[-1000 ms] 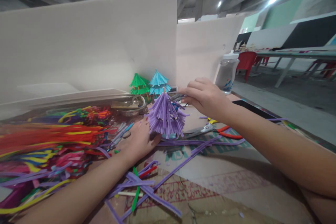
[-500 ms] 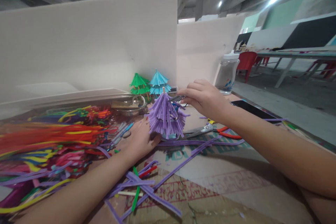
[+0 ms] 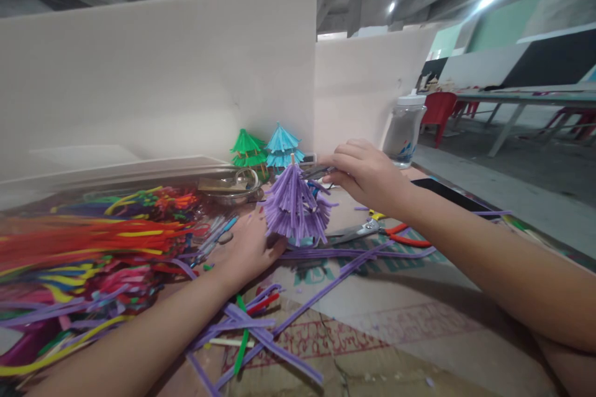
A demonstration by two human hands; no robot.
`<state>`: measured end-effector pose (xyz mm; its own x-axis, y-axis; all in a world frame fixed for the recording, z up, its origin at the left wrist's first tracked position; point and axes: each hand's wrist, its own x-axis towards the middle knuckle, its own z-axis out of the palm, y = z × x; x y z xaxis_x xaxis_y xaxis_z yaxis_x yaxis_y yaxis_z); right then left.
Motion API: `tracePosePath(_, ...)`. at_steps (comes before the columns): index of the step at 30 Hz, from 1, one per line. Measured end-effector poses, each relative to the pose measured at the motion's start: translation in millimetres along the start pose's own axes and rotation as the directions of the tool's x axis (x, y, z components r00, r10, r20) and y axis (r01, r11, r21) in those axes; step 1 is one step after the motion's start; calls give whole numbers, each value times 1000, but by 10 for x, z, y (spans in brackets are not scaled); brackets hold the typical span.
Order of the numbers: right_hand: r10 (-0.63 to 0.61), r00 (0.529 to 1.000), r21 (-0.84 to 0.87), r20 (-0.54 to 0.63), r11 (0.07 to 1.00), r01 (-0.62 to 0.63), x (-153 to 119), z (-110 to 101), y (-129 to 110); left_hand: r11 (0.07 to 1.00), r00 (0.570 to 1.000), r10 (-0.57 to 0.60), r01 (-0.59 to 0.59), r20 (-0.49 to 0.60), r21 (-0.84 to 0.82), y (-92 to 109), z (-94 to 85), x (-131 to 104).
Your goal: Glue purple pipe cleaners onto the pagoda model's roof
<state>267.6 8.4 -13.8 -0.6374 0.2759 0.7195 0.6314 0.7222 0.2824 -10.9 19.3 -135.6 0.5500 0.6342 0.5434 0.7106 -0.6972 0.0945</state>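
Note:
A purple two-tiered tree of fuzzy stems (image 3: 298,208) stands upright, a pale stick tip at its top. My left hand (image 3: 249,245) is at its lower left, fingers partly behind it; whatever they grip at the base is hidden. My right hand (image 3: 361,170) is closed in a pinch on a dark metal tool (image 3: 316,170), whose end is against the tree's upper right side. Red-handled scissors (image 3: 356,234) lie to the right of the tree. Loose purple stems (image 3: 326,298) lie in front of it.
Behind stand a green tree (image 3: 246,149) and a blue tree (image 3: 280,146). Bundles of coloured stems (image 3: 93,239) fill the left side. A metal bowl (image 3: 228,195) is behind my left hand. A clear bottle (image 3: 404,130) and a black phone (image 3: 447,194) are at the right.
The purple tree and the tool in my right hand have shifted very slightly to the right. My left hand stays by the tree's base.

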Motion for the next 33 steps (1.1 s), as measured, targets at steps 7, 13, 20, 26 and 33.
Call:
tracePosePath(7, -32, 999, -6, 5, 999, 33, 11, 7, -9, 1000, 1000, 3, -3, 8, 6, -10, 3, -8)
tracePosePath(13, -33, 999, -31, 0, 999, 33, 2, 26, -8, 1000, 1000, -8, 7, 13, 15, -20, 13, -19)
tracePosePath(20, -30, 999, -20, -11, 999, 30, 2, 36, -2, 1000, 1000, -9, 9, 28, 20, -23, 11, -19)
tracePosePath(26, -5, 999, -12, -33, 1000, 4, -8, 54, -29, 1000, 1000, 0, 0, 10, 21, -34, 19, -21)
tracePosePath(33, 24, 998, 19, -51, 1000, -23, -4, 4, 6, 1000, 1000, 13, -13, -8, 3, 8, -12, 1)
